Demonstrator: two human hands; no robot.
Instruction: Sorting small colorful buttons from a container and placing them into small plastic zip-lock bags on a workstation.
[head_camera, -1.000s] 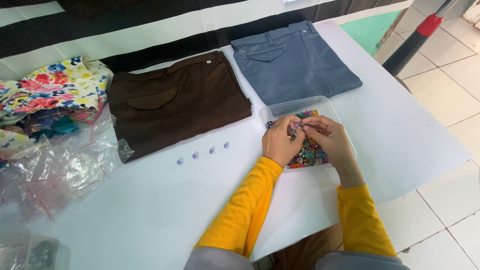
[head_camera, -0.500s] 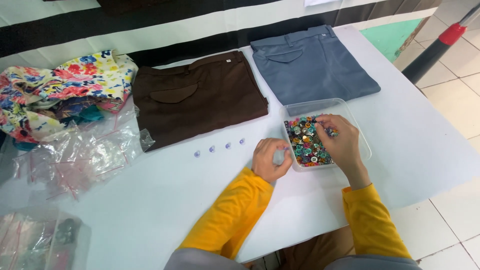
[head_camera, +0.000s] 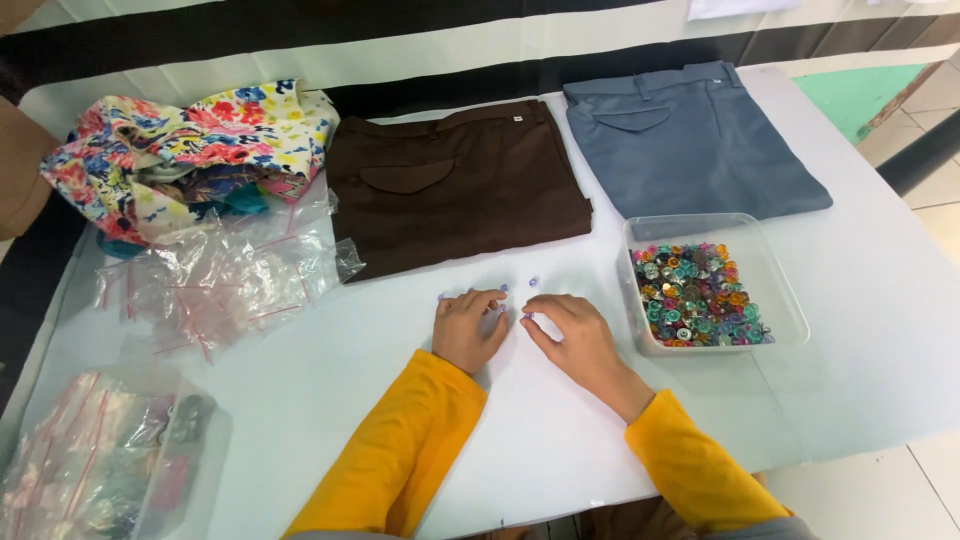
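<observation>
Both my hands rest low on the white bench (head_camera: 860, 330), near each other but not touching. My left hand (head_camera: 468, 328) lies knuckles up with the fingers curled loosely; I cannot tell whether anything is held under it. My right hand (head_camera: 572, 335) lies flat beside it, its fingertips closing on one of the small lilac buttons (head_camera: 527, 316) that sit in a short row just beyond my fingers. Another of these buttons (head_camera: 533, 282) lies a little further off, towards the brown trousers (head_camera: 470, 190). At this size I cannot say whether the right fingertips actually pinch a button or only touch it.

To the right of my right hand stands a clear plastic tub (head_camera: 790, 330) with a heap of mixed coloured buttons inside. Beyond it lie folded grey-blue trousers (head_camera: 690, 140). Well to the left of my left hand are a loose pile of small clear bags (head_camera: 220, 280) and, beyond them, a bundle of floral cloth (head_camera: 180, 150). Nearer my left elbow sits a second clear container of bagged items (head_camera: 110, 460).

Judgement: the step in hand appears to be laying out or tidying the matched lilac buttons on the bench, apart from the mixed lot in the tub. The next move would call for a fine fingertip pinch on one small, flat button, with care not to scatter its neighbours, which lie close together and would slide easily on the smooth surface.
</observation>
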